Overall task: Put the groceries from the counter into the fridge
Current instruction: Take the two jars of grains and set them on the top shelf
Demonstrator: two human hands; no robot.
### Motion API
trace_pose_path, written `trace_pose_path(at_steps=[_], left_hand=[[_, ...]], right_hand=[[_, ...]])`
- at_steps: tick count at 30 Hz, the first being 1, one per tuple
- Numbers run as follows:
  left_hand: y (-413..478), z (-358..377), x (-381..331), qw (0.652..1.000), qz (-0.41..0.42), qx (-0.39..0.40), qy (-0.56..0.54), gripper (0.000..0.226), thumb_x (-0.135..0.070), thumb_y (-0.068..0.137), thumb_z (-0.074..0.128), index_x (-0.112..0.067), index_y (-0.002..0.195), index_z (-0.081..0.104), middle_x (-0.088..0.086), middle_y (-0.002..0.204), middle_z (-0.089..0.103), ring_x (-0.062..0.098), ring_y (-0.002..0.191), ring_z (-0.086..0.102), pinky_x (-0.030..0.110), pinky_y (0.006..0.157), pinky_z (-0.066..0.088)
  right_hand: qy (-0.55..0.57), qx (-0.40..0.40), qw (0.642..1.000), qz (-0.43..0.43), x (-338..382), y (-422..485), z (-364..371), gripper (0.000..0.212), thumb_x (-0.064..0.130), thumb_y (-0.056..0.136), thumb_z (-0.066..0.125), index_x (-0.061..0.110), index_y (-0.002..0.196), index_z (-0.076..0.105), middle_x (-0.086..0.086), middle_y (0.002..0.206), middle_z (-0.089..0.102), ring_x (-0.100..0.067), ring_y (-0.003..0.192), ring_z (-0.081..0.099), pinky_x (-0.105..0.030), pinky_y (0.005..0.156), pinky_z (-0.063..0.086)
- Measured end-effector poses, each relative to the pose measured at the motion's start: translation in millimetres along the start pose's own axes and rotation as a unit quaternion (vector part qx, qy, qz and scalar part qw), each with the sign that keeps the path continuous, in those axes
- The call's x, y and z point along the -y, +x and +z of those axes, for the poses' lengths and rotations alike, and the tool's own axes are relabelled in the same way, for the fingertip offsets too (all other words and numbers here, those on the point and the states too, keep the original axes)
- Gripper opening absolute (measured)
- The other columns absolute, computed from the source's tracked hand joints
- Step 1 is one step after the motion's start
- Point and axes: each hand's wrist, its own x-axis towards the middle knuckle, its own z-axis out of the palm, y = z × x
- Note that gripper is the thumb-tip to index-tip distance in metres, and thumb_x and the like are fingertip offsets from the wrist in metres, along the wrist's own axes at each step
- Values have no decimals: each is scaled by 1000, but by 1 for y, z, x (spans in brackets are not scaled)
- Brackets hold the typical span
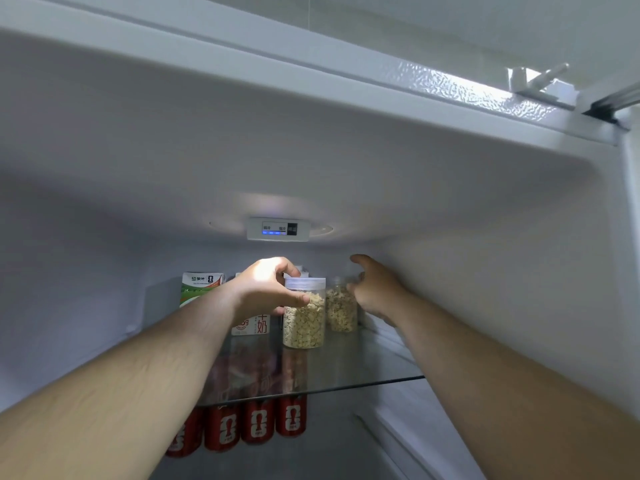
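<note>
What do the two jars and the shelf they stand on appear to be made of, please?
The front jar: clear plastic, probably; see-through wall showing pale grains, translucent whitish lid. The rear jar: looks the same, though partly hidden. The shelf: glossy glass, seemingly; transparent, with red cans visible through it.

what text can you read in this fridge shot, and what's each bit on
"蒙牛", small: green carton.
"奶": white carton behind the left hand.
Control panel: characters too small to read.
Red cans: white mark, too blurred to read.
Front jar: no text shows.
</note>
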Motion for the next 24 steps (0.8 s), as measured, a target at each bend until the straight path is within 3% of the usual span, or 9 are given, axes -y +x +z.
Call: trace_pose_path(at_steps=[2, 4, 6, 9, 14, 19, 24], left_hand=[[-1, 0, -1, 1000, -24, 12, -15, 45, -10, 78, 82, -16, 115, 56, 15, 114, 53, 24, 90, 63, 39, 70, 61], [-3, -1, -1, 998, -40, 20, -38, 52, -3, 79, 78, -17, 122, 53, 16, 116, 50, 24, 89, 63, 39, 69, 61], [-4, -1, 1, 997, -49, 20, -63, 60, 3, 80, 75, -14, 130, 46, 15, 111, 50, 23, 90, 64, 41, 73, 61], [-4, -1, 5, 995, -68, 21, -67, 62, 3, 82, 74, -3, 134, 41, 16, 109, 51, 29, 98, 65, 44, 82, 60], [-6, 4, 5, 995, -85, 46, -15, 39, -6, 84, 75, 0, 116, 53, 16, 98, 58, 24, 83, 65, 41, 82, 60], [-3, 11, 0, 997, -59, 43, -17, 33, -9, 83, 77, 1, 105, 55, 17, 94, 59, 26, 80, 66, 45, 83, 60], [3, 31, -10, 998, -41, 48, -8, 24, -10, 83, 77, 0, 92, 57, 16, 87, 64, 25, 77, 68, 46, 82, 60]], right_hand=[[71, -2, 997, 3, 5, -9, -4, 48, 7, 95, 57, 20, 140, 49, -3, 105, 62, -18, 82, 60, -24, 66, 48], [149, 7, 989, 21, 8, -17, -4, 40, 8, 93, 60, 18, 132, 56, -1, 92, 62, -22, 85, 66, -33, 78, 59], [173, 24, 984, 35, 10, -23, -1, 38, 12, 91, 66, 20, 127, 58, -7, 101, 65, -33, 103, 67, -48, 94, 55], [170, 63, 982, 44, 12, -31, 4, 46, 19, 86, 73, 30, 128, 56, -9, 126, 56, -29, 108, 63, -43, 90, 57], [106, 94, 989, 45, 23, -43, 11, 59, 17, 85, 76, 23, 136, 49, -13, 119, 60, -28, 100, 66, -43, 84, 60], [82, 64, 994, 34, 28, -50, 8, 49, 9, 85, 74, 17, 129, 53, -15, 108, 65, -31, 92, 69, -49, 78, 60], [81, 34, 995, 51, 17, -58, -9, 55, 24, 66, 73, 20, 119, 60, -13, 112, 68, -30, 98, 68, -52, 84, 58]])
